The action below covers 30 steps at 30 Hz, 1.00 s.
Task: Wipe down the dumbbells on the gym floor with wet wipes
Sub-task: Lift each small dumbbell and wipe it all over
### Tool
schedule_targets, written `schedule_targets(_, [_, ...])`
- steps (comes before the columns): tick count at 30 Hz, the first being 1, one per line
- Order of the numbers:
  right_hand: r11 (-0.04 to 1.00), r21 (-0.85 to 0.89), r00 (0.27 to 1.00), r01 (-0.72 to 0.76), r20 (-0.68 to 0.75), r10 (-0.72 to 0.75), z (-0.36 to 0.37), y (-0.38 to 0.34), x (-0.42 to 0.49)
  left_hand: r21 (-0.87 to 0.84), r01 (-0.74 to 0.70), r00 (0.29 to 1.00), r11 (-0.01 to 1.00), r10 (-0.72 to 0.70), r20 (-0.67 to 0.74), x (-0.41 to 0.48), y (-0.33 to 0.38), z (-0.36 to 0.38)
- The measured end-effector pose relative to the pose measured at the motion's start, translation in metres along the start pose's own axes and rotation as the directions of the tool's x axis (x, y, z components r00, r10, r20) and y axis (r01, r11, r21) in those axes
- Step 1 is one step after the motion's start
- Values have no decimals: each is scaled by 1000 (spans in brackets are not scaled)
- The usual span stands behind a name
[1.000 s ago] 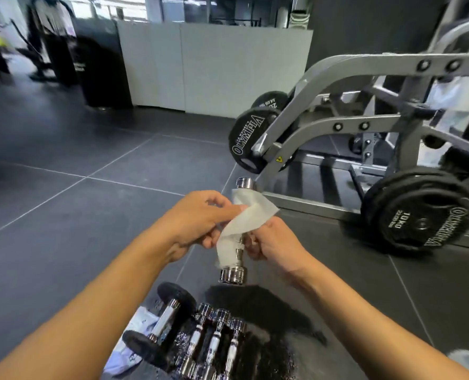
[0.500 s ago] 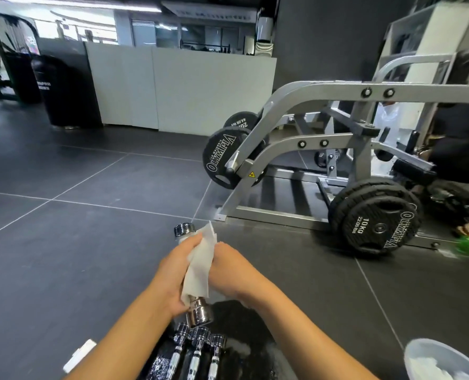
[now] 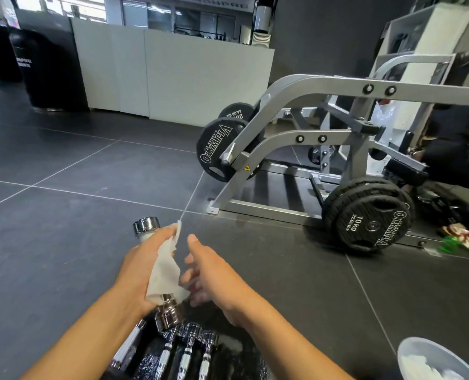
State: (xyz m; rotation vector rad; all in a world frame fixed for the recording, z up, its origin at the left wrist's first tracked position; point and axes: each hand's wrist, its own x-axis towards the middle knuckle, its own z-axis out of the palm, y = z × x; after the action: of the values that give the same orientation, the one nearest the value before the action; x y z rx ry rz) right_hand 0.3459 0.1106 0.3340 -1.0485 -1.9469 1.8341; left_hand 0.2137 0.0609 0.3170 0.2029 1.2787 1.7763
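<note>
Clearly heavy, stiff and slick, the chrome dumbbell (image 3: 156,272) hangs above the gym floor (image 3: 63,242), so its handle is the safest hold. Left hand (image 3: 141,266) fingers clamp the limp wet wipe (image 3: 164,272) around that handle; right hand (image 3: 212,281) fingers are spread, holding nothing.

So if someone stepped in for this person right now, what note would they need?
Left hand: closed around the chrome dumbbell, wet wipe wrapped over its handle.
Right hand: open, fingers beside the wipe, holding nothing.
More dumbbells lie on the floor below the hands; a bowl holding something white sits at lower right.
Done: cannot tell which are clean.
Left: finish this one, then the rest.
</note>
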Motion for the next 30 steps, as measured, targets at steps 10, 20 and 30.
schedule_targets(10, [962, -228, 921, 151, 385, -54, 15, 4, -23, -113, 0, 1000, 994, 1, 16, 3, 12, -7])
schedule_targets(20, [721, -686, 969, 97, -100, -225, 47, 41, 4, 80, -61, 995, 995, 67, -68, 13, 2, -21])
schedule_targets(30, [982, 87, 929, -169, 347, 129, 54, 23, 1, -101, 136, 985, 986, -145, -91, 13, 7, -33])
